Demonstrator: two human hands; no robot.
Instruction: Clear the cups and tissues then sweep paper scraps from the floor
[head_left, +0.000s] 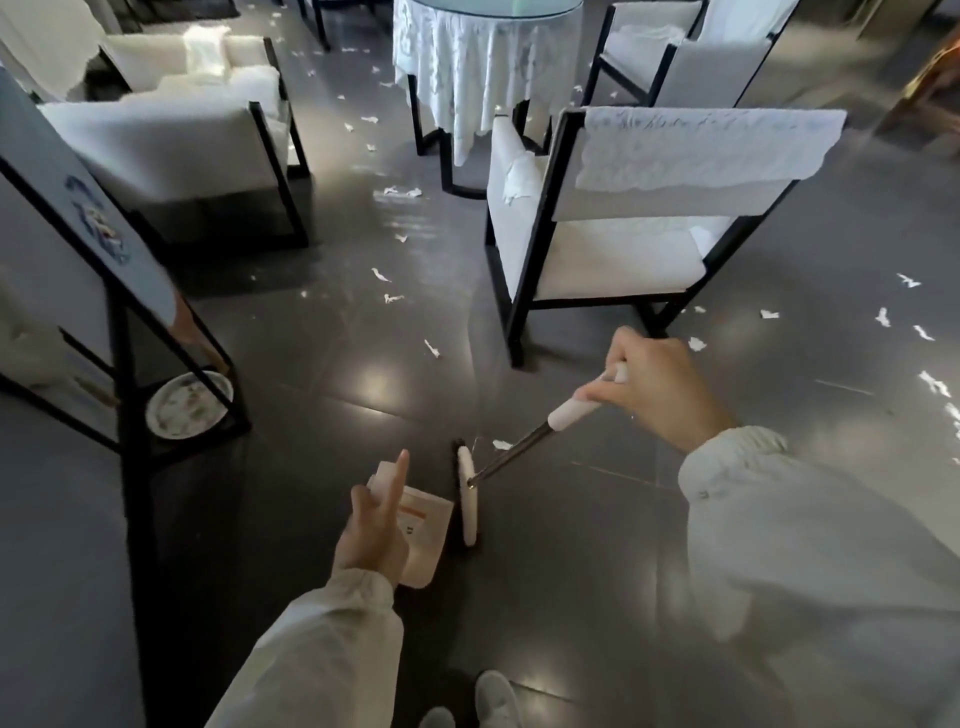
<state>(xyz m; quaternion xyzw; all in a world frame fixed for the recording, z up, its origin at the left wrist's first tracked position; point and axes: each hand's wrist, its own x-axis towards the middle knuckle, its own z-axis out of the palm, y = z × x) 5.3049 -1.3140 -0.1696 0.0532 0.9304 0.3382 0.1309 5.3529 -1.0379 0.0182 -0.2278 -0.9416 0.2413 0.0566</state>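
My right hand (652, 387) grips the white top of a broom handle (571, 410). Its metal shaft slants down to the white broom head (466, 496) on the dark floor. My left hand (371, 525) holds a white dustpan (423, 540) just left of the broom head, with the index finger pointing up. One paper scrap (501, 444) lies right by the broom head. Several more paper scraps (382, 274) are strewn over the floor ahead and on the right (932, 382).
A white armchair with a black frame (613, 249) stands close ahead on the right, another armchair (171, 150) at the left. A round table with a white cloth (478, 67) is behind them. A black stand with a sign and a plate (189, 402) stands at my left.
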